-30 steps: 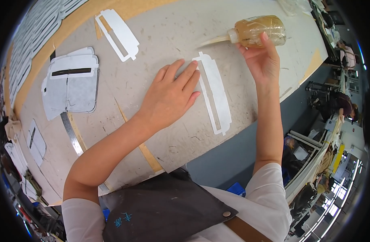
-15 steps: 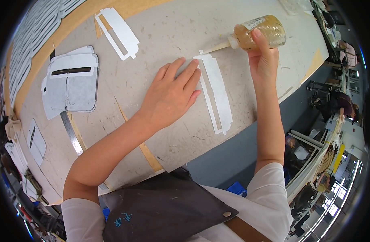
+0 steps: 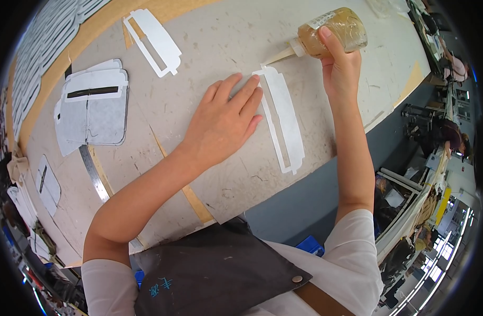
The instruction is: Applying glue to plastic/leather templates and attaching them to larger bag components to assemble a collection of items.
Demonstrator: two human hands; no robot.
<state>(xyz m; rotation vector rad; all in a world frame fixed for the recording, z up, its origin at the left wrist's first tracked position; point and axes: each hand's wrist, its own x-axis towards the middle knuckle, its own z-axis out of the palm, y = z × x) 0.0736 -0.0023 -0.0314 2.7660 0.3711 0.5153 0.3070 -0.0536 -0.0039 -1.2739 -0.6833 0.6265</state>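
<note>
My right hand [image 3: 342,66] grips a clear glue bottle [image 3: 333,32] of yellowish liquid, tilted on its side. The bottle's pale tapered nozzle [image 3: 280,56] points left, its tip at the top end of a white cut-out piece [image 3: 287,113] with a long slot. My left hand [image 3: 220,118] lies flat on the table, fingers a little apart, fingertips against that piece's upper left edge. Farther left lies a similar white slotted piece [image 3: 158,39], touched by neither hand.
On the left a stack of whitish panels [image 3: 107,121] bears a dark slit strip. Near it are a metal ruler [image 3: 96,176] and a small white panel [image 3: 48,184]. Many grey strips [image 3: 52,47] line the far left. The table's front edge [image 3: 273,188] runs diagonally before me.
The glue bottle in my right hand has moved slightly up and left, its nozzle now slanting more steeply. My left hand and the white piece have stayed almost still.
</note>
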